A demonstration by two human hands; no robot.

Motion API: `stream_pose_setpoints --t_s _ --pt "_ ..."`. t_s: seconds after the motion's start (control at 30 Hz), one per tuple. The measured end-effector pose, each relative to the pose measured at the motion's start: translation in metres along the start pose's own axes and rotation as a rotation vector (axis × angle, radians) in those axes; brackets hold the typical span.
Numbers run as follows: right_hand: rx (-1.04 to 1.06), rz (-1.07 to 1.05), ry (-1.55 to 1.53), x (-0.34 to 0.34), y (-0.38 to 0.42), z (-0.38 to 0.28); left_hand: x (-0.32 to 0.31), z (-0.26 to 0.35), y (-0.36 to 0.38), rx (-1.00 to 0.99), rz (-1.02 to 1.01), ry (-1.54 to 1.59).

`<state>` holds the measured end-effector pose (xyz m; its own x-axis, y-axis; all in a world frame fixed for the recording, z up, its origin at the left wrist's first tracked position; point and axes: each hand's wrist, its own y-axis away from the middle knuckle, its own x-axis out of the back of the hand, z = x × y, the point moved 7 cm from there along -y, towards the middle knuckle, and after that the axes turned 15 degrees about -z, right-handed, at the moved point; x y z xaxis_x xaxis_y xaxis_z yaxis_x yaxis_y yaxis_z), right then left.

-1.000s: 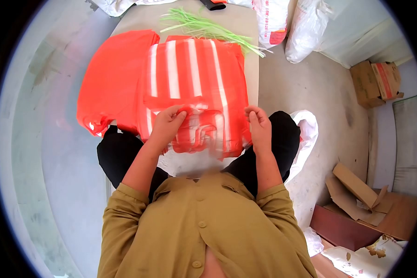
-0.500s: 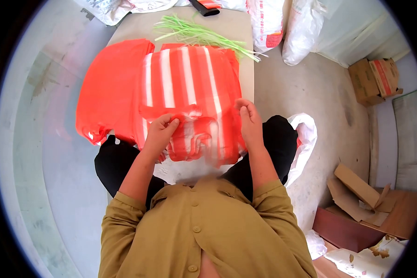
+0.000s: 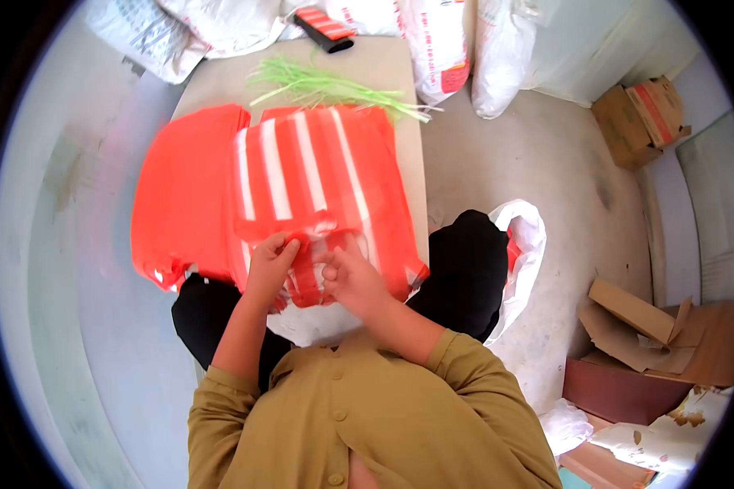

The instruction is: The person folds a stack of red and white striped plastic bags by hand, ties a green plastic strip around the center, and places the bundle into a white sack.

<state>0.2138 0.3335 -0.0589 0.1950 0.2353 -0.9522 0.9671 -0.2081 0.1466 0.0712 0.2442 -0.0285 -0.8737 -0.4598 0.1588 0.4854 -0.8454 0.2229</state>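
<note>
Red bags with white stripes (image 3: 294, 171) lie in a stack on the table (image 3: 375, 61), beside a plain red stack (image 3: 192, 187) at the left. At the near edge of the striped stack, my left hand (image 3: 271, 265) pinches the red and white material between thumb and fingers. Just right of it, my right hand (image 3: 353, 277) is over the same loose fold, its fingers bent; whether it grips anything is hard to make out. Beyond the stack lie loose green strips (image 3: 326, 85).
White printed sacks (image 3: 436, 49) line the far side, near a black and red striped item (image 3: 326, 31). A white bag (image 3: 526, 244) with red content stands by the right knee. Cardboard boxes (image 3: 640, 122) sit far right, with an opened carton (image 3: 644, 338) nearer.
My right hand has moved left from the stack's right side to the fold beside my left hand. The camera view has shifted, so the table appears lower and further left.
</note>
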Motion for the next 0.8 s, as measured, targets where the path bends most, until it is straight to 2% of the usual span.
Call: stream_pose_setpoints --t_s 0.23,0.33,0.5,0.6,0.7,0.73,0.8 --pt "0.211 -0.045 -0.114 -0.001 -0.003 -0.009 -0.004 0.002 -0.001 -0.038 -0.019 0.023" --pt "0.262 0.036 -0.090 -0.007 0.004 -0.013 -0.003 -0.002 0.001 -0.034 -0.033 0.017" --pt "0.335 0.055 -0.013 0.008 0.010 -0.017 -0.003 -0.001 0.000 -0.033 -0.034 0.023" --pt "0.369 0.036 0.034 0.010 0.011 -0.022 -0.003 -0.003 0.001 0.114 -0.025 -0.160" --pt "0.383 0.028 0.040 0.012 0.021 -0.020 -0.019 0.040 0.006 -0.244 0.005 -0.430" --pt "0.382 0.036 0.042 0.015 0.022 -0.018 -0.025 0.049 0.006 -0.190 -0.036 -0.409" --pt "0.355 0.058 0.129 0.019 0.027 -0.019 -0.042 0.065 -0.003 -0.274 -0.110 -0.427"
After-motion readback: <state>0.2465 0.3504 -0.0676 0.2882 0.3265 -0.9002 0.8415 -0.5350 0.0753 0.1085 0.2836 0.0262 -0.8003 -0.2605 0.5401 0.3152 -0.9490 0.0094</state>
